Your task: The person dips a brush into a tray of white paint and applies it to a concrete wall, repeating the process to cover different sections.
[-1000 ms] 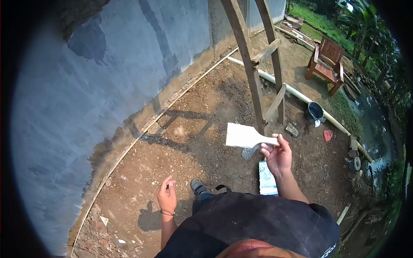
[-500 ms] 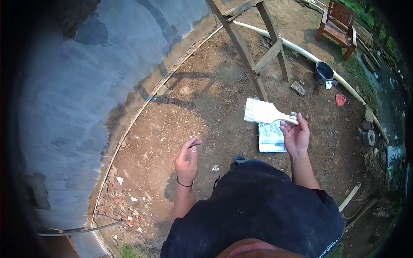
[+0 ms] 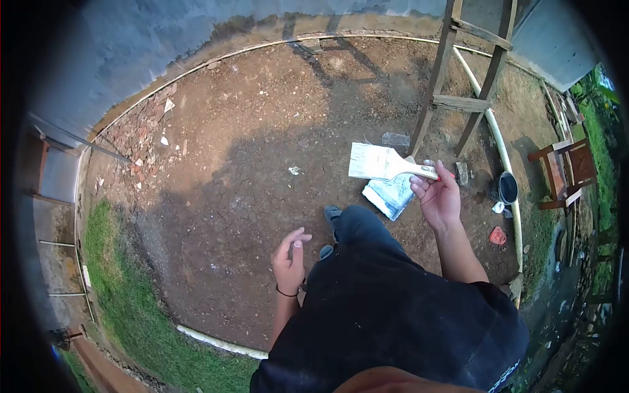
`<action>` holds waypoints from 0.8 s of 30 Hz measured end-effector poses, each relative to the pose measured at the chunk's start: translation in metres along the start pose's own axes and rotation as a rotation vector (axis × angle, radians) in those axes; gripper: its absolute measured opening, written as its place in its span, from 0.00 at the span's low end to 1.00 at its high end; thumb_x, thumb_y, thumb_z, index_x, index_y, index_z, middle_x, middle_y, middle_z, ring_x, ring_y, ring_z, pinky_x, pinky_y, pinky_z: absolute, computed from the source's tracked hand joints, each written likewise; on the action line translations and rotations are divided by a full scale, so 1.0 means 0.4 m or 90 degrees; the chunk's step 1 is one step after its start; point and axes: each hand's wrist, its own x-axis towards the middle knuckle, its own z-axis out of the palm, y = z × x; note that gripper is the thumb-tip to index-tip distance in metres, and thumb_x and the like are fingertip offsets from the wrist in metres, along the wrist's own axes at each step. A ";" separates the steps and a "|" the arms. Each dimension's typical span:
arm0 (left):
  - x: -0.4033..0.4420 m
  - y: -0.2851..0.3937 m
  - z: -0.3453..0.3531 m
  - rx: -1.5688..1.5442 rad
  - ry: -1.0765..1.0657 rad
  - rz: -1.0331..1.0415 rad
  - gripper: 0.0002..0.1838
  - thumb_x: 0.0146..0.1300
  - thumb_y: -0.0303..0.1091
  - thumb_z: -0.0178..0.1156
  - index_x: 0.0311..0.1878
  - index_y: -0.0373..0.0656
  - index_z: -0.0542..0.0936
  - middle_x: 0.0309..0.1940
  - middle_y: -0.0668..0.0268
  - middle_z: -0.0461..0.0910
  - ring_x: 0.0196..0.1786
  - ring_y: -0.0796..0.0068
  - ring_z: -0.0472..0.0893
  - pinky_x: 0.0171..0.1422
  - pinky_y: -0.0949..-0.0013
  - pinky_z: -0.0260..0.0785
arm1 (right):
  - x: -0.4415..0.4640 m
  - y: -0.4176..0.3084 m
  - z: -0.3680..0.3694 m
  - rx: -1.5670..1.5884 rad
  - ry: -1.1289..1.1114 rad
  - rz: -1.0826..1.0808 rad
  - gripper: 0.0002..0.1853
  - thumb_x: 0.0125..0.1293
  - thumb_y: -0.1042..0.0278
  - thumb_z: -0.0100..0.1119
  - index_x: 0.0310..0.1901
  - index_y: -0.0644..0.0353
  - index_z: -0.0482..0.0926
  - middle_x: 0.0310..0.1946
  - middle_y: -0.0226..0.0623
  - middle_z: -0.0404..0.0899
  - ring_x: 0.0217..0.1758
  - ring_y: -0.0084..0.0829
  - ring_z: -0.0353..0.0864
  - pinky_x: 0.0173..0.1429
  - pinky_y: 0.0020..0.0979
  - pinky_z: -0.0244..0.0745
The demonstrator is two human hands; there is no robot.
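Note:
A wide paintbrush point(image 3: 377, 162) with white-coated bristles points left, held level above the ground. My right hand point(image 3: 439, 196) pinches its pale handle between thumb and fingers. Below the brush, partly hidden by it, a flat white and blue paint-smeared object point(image 3: 392, 198) lies on the dirt; whether it is a tray or a bag I cannot tell. My left hand point(image 3: 288, 261), with a dark band at the wrist, hovers over bare soil. Its fingers are loosely bent, the thumb is apart from them, and nothing shows in its grasp.
A wooden ladder-like frame point(image 3: 462, 103) stands ahead on the right. Beyond the brush are a black bucket point(image 3: 507, 188), a red scrap point(image 3: 498, 236), a long pale pipe point(image 3: 499, 147) and a wooden chair point(image 3: 565, 171). A grey-blue wall point(image 3: 164, 39) borders the far side; rubble point(image 3: 141, 141) lies left.
My view has turned left, so the wall now runs across the top and grass shows at lower left. The brush stays in my right hand; my left hand remains free.

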 end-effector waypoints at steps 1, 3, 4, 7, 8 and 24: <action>-0.053 -0.019 -0.007 0.010 0.011 -0.001 0.12 0.66 0.27 0.47 0.49 0.36 0.75 0.36 0.61 0.81 0.39 0.75 0.79 0.46 0.72 0.70 | -0.018 0.001 0.005 -0.022 -0.033 0.020 0.16 0.68 0.59 0.45 0.44 0.66 0.70 0.31 0.45 0.78 0.31 0.38 0.82 0.36 0.32 0.81; -0.138 -0.039 0.002 -0.113 0.074 -0.062 0.12 0.67 0.28 0.46 0.49 0.36 0.75 0.36 0.61 0.81 0.39 0.76 0.78 0.46 0.73 0.69 | -0.054 0.004 -0.017 -0.042 -0.062 0.041 0.16 0.68 0.59 0.45 0.44 0.66 0.70 0.31 0.45 0.78 0.31 0.38 0.82 0.36 0.32 0.81; -0.164 -0.043 0.014 -0.109 0.091 -0.088 0.11 0.66 0.26 0.46 0.47 0.36 0.76 0.35 0.62 0.82 0.39 0.76 0.79 0.48 0.71 0.69 | -0.063 -0.001 -0.031 -0.030 -0.100 0.050 0.16 0.68 0.59 0.45 0.44 0.66 0.70 0.31 0.45 0.78 0.32 0.38 0.82 0.36 0.32 0.81; -0.196 -0.004 0.050 -0.007 0.095 -0.024 0.11 0.66 0.26 0.46 0.47 0.36 0.76 0.34 0.62 0.81 0.38 0.75 0.79 0.48 0.71 0.70 | -0.079 -0.023 -0.078 -0.004 -0.164 0.102 0.17 0.68 0.59 0.45 0.44 0.67 0.70 0.32 0.48 0.79 0.31 0.38 0.82 0.37 0.33 0.82; -0.200 0.015 0.068 0.007 0.119 0.021 0.11 0.66 0.27 0.47 0.47 0.36 0.76 0.34 0.63 0.81 0.36 0.78 0.77 0.44 0.73 0.69 | -0.080 -0.037 -0.101 -0.009 -0.167 0.120 0.17 0.68 0.59 0.45 0.44 0.67 0.70 0.32 0.49 0.78 0.31 0.38 0.82 0.37 0.33 0.82; -0.196 0.230 0.858 0.249 -0.195 0.283 0.11 0.57 0.27 0.56 0.44 0.41 0.79 0.28 0.60 0.80 0.30 0.62 0.79 0.36 0.66 0.70 | -0.176 -0.759 -0.946 -0.052 0.033 -0.139 0.16 0.70 0.60 0.43 0.46 0.66 0.70 0.34 0.46 0.79 0.33 0.36 0.82 0.34 0.29 0.80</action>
